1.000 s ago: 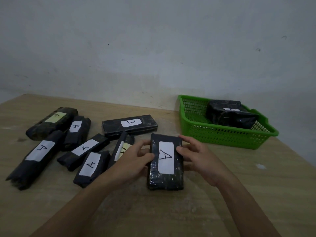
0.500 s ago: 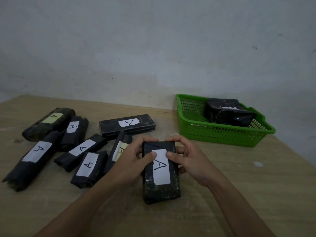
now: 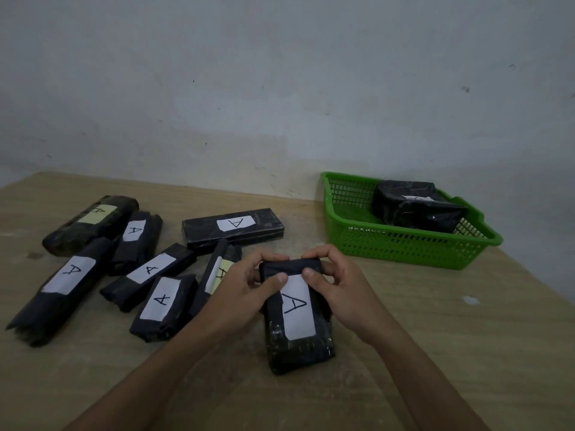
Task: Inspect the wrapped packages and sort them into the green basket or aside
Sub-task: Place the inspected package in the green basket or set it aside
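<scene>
Early in the sort, by the look of it. One package (image 3: 417, 209) sits in the basket (image 3: 404, 248) at the surface's (image 3: 466, 353) far right corner. Seven more lie in a loose pile (image 3: 130, 259) on the left half, all labelled "A", none obviously set aside yet. Can't tell if that pile is sorted or waiting.

An eighth, the held package (image 3: 297, 315), is near the front centre, label up with "A" readable. Left hand (image 3: 239, 293) and right hand (image 3: 339, 290) both grip its far end: fingers (image 3: 280, 279) curled over the top edge, thumbs pressing the label's upper edge. Its near end looks low, on or just above the surface; contact unclear. Judgement: inspection step, destination not yet decided.

Versus a second ago: the package has come closer to the person. Both hands have shifted from its long sides to the far end, thumbs now almost meeting on the label. Pile and basket unchanged.
</scene>
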